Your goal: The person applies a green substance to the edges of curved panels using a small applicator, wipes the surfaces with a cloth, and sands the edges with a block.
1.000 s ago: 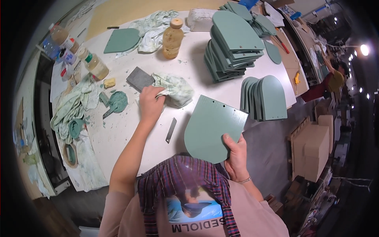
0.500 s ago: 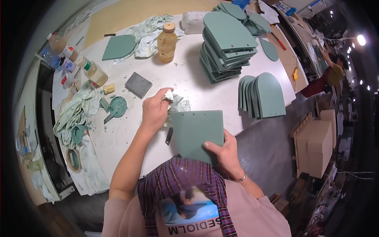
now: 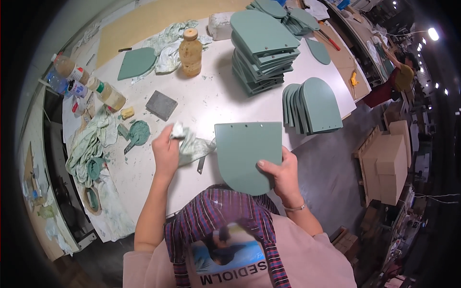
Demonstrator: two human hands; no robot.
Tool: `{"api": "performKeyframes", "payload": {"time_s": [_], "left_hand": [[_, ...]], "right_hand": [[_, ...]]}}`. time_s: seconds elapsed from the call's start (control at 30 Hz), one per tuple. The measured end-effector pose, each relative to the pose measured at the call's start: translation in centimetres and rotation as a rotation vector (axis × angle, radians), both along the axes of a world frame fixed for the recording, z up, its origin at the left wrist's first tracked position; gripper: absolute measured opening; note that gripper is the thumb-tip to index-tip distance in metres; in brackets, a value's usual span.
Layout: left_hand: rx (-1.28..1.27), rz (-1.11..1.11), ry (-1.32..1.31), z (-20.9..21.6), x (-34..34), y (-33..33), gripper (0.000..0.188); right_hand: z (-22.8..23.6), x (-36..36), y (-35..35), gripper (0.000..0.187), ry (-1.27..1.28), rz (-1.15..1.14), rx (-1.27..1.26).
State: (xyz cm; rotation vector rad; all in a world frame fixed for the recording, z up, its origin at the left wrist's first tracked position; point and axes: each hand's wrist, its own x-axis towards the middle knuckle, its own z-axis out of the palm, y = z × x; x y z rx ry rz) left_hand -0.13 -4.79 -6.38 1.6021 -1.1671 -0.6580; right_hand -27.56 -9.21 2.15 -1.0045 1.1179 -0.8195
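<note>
Right hand (image 3: 283, 173) clamps the green panel (image 3: 247, 156) at its right edge, thumb flat on the upper face; the fingers beneath are hidden by the panel; left hand (image 3: 165, 151) pinches one end of a stained white cloth (image 3: 191, 148) between thumb and fingers, the remainder hanging loose toward the right.

Position of panel: directly in front of the body, near the front of the worktable (image 3: 216, 91); straight edge with three small holes faces away from the person, rounded end faces the checked apron (image 3: 218, 211); the long axis, only slightly the longer by appearance, runs away from the body.

Governing relation: the panel lies to the right of the left hand, with the cloth between; the cloth's loose end reaches the panel's left edge, though contact cannot be confirmed; the right hand is the nearer to the panel, being on it, while the left stands apart from it.

Adjacent items: dark metal strip (image 3: 200, 165) just below the cloth; grey block (image 3: 161, 105) beyond the left hand; upright row of panels (image 3: 322, 105) beyond the right hand.
</note>
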Motion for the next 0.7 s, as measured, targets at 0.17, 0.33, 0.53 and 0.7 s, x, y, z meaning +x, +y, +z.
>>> {"api": "performKeyframes", "payload": {"time_s": [0.17,0.33,0.53,0.7], "left_hand": [[-0.466,-0.275,-0.540,9.1,-6.7,-5.1,0.041],[0.186,-0.249,0.003,1.3,-2.2,-2.7,0.030],[0.150,0.152,0.868,-0.6,-0.5,0.3,0.022],[-0.220,-0.016,0.398,8.6,-4.5,-0.8,0.024]], "right_hand": [[-1.3,1.2,0.4,0.039,0.028,0.145,0.011],[-1.3,0.2,0.9,0.038,0.004,0.082,-0.067],[-2.8,-2.1,-1.3,0.037,-0.615,-0.019,0.209],[-6.5,0.8,-2.5,0.038,-0.542,-0.162,0.399]]}}
